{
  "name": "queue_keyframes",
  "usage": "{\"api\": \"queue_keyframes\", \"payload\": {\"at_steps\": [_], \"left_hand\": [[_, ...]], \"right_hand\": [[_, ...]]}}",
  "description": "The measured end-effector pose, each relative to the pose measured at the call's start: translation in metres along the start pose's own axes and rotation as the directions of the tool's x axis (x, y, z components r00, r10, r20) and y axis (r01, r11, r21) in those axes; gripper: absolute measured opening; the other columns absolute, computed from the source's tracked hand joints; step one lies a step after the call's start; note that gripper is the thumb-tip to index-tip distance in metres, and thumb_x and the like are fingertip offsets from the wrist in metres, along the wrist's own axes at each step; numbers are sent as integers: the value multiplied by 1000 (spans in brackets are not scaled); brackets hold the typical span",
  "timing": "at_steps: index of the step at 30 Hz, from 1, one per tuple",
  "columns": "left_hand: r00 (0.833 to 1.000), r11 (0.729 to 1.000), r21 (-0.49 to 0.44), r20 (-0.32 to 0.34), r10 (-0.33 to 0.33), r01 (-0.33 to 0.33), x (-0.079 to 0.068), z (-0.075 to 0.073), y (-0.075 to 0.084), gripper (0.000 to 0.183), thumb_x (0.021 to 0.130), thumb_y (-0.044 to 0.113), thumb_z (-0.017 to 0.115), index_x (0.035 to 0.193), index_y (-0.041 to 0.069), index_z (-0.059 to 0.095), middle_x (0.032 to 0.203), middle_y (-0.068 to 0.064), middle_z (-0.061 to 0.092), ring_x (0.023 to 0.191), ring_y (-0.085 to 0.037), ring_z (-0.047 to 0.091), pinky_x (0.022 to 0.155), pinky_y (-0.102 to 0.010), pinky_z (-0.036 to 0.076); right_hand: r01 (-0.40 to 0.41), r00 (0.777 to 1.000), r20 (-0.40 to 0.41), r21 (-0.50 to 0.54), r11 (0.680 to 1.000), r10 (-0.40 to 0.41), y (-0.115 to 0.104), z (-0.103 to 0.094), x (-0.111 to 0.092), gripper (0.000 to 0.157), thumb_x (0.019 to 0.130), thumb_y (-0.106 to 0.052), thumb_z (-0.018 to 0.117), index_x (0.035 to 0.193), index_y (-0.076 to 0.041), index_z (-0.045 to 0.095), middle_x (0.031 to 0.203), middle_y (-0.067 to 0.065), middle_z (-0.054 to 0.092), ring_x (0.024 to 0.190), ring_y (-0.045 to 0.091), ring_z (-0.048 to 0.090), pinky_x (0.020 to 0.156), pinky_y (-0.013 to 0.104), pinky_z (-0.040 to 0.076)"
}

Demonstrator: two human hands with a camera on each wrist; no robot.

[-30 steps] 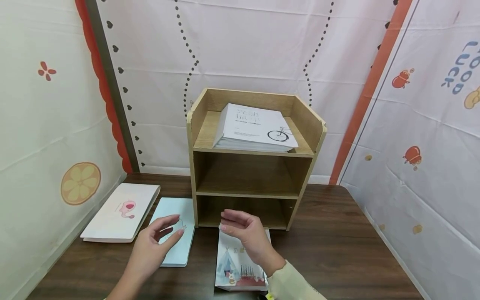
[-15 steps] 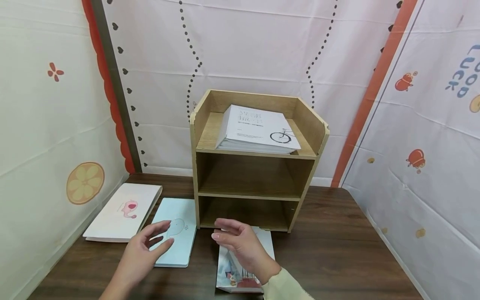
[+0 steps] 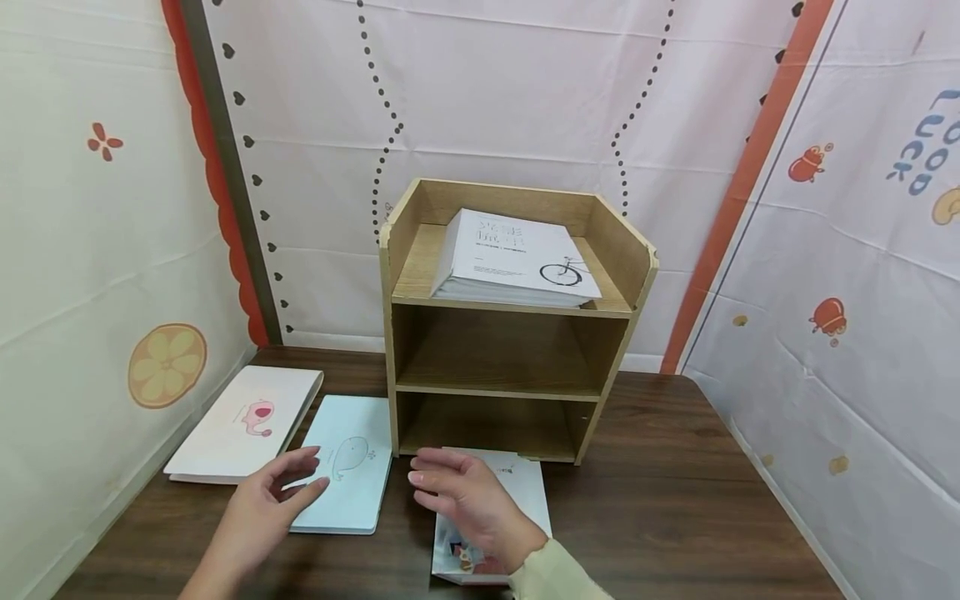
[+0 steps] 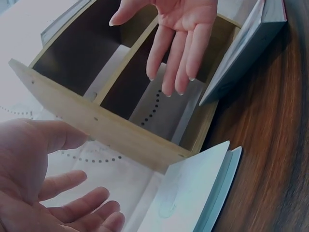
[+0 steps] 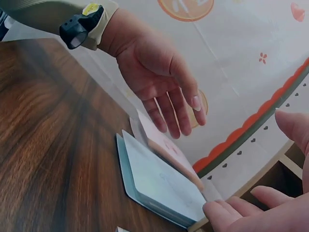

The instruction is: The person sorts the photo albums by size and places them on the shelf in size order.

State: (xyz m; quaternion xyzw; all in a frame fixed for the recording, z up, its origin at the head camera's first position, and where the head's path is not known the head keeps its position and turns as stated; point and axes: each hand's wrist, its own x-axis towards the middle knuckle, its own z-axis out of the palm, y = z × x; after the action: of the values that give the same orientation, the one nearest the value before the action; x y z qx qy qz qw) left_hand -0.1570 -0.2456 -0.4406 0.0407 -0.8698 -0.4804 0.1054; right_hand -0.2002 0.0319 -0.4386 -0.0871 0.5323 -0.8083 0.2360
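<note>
My left hand (image 3: 258, 508) hovers with relaxed, loosely bent fingers over the near left corner of a light-blue notebook (image 3: 352, 467) with a whale drawing. Nothing is in its grasp. My right hand (image 3: 468, 500), also holding nothing, is above a white illustrated book (image 3: 528, 483) and covers much of its cover. In the left wrist view, the fingers of both hands are apart from the books. A white notebook (image 3: 240, 421) with a pink elephant lies to the left of the blue one.
A three-level wooden shelf (image 3: 498, 390) stands at the back of the dark wooden table (image 3: 675, 500). On its top level lies a thick white book (image 3: 517, 258) with a bicycle drawing. Printed cloth (image 3: 510, 92) hangs behind and along both sides.
Both hands have shifted left and a little nearer to me, their fingers still relaxed. More of the blue notebook's whale now shows. The books and shelf stay in place; the head view has shifted slightly.
</note>
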Motion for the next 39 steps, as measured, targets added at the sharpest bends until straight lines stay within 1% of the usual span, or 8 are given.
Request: {"api": "queue_keyframes", "payload": {"at_steps": [6, 9, 14, 18, 24, 29, 35, 39], "left_hand": [[998, 998, 28, 0, -62, 62, 2, -11, -8, 62, 92, 45, 76, 139, 7, 61, 131, -16, 68, 99, 10, 59, 81, -6, 50], [993, 993, 22, 23, -114, 113, 2, -16, -14, 67, 92, 47, 74, 142, 6, 59, 132, -16, 67, 95, 11, 57, 79, -8, 51], [976, 979, 36, 70, -204, 202, 5, -21, -20, 75, 93, 53, 71, 147, 3, 53, 133, -15, 66, 99, 2, 59, 77, -14, 53], [966, 970, 63, 90, -241, 236, 7, -20, -24, 78, 94, 54, 70, 146, -1, 52, 131, -17, 66, 105, -11, 61, 75, -16, 54], [961, 967, 106, 128, -243, 231, 13, -19, -30, 78, 96, 51, 68, 145, -7, 49, 126, -19, 66, 110, -23, 63, 73, -19, 54], [959, 964, 144, 143, -245, 225, 18, -21, -36, 79, 97, 51, 67, 144, -9, 49, 129, -24, 64, 115, -31, 62, 78, -26, 57], [963, 956, 231, 153, -221, 182, 25, -21, -39, 84, 96, 56, 66, 143, -12, 48, 134, -31, 60, 117, -39, 60, 93, -47, 57], [956, 946, 273, 186, -229, 173, 28, -18, -40, 90, 96, 57, 65, 143, -16, 44, 138, -38, 54, 125, -49, 56, 102, -59, 51]], "right_hand": [[-29, 1000, 3, 12, 999, 29, 6, 6, 3, 55, 96, -6, 69, 144, 10, 47, 141, 22, 59, 130, 32, 60, 115, 47, 46], [-40, 999, 0, 18, 999, 40, 10, 9, 4, 58, 95, -7, 70, 145, 12, 46, 142, 26, 57, 135, 41, 55, 116, 50, 45], [-52, 999, 3, 25, 998, 52, 16, 15, 5, 62, 93, -7, 72, 144, 13, 45, 144, 30, 54, 138, 45, 51, 119, 54, 40], [-78, 997, -11, 49, 996, 79, 24, 21, 5, 62, 93, -6, 72, 144, 16, 44, 144, 32, 54, 139, 47, 49, 118, 54, 41], [-103, 993, -49, 72, 992, 107, 35, 29, 11, 66, 93, -7, 72, 145, 18, 40, 142, 31, 54, 140, 49, 46, 118, 57, 40], [-119, 986, -103, 88, 989, 128, 38, 34, 18, 66, 91, -10, 75, 142, 17, 42, 138, 27, 56, 140, 49, 46, 119, 57, 39], [-105, 984, -131, 101, 989, 118, 41, 36, 26, 66, 92, -10, 74, 142, 18, 42, 141, 28, 55, 143, 51, 41, 120, 58, 36], [-123, 978, -157, 97, 988, 137, 42, 36, 30, 50, 92, -9, 75, 132, 13, 56, 141, 27, 56, 143, 52, 40, 120, 57, 37]]}}
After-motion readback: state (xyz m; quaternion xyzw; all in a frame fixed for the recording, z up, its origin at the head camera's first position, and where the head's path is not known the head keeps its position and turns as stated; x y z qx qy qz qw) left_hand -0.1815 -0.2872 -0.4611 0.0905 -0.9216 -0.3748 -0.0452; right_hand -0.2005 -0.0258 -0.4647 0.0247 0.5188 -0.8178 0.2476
